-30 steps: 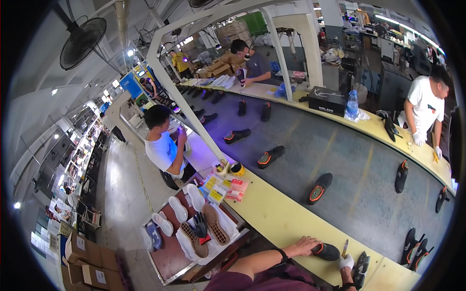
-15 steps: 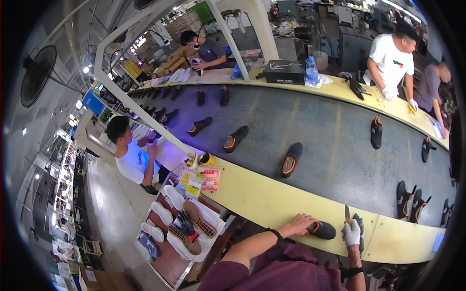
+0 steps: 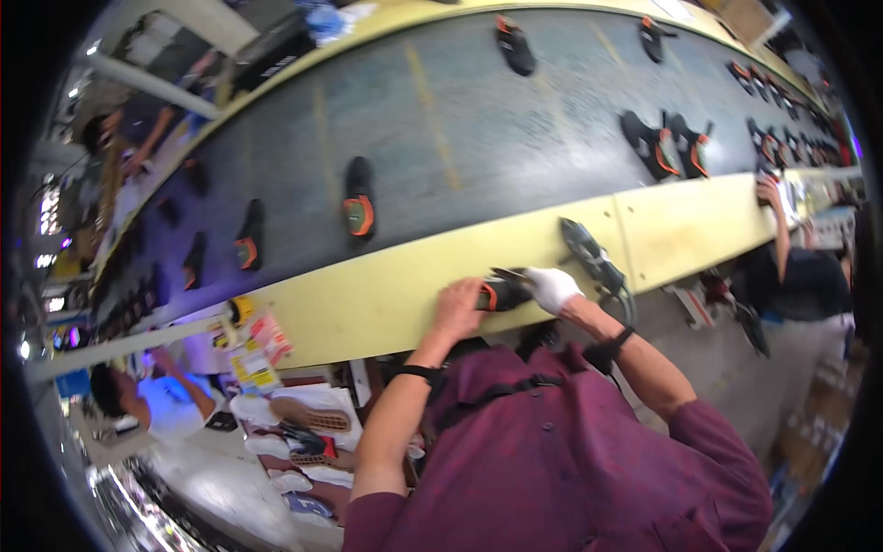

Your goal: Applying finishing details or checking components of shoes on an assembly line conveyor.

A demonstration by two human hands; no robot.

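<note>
A black shoe (image 3: 506, 295) with orange trim round its opening lies on the yellow bench edge in front of me. My left hand (image 3: 459, 309), bare, is closed round its heel end. My right hand (image 3: 554, 290), in a white glove, is at the toe end and grips a knife (image 3: 508, 273), its dark blade pointing left over the shoe's top. The glove hides the handle. Just beyond my right hand, a dark, elongated tool (image 3: 591, 250) with a looped cord rests on the bench.
Beyond the yellow bench (image 3: 386, 285) runs a grey conveyor belt (image 3: 460, 138) carrying several black shoes. At left are packets (image 3: 253, 366), a yellow roll (image 3: 241, 310) and a cart of soles (image 3: 313, 416). Co-workers stand left (image 3: 170, 396) and right (image 3: 796, 281).
The view has swung down and to the right. My right hand has brought the knife from upright beside the shoe to over it. My left hand stays on the shoe.
</note>
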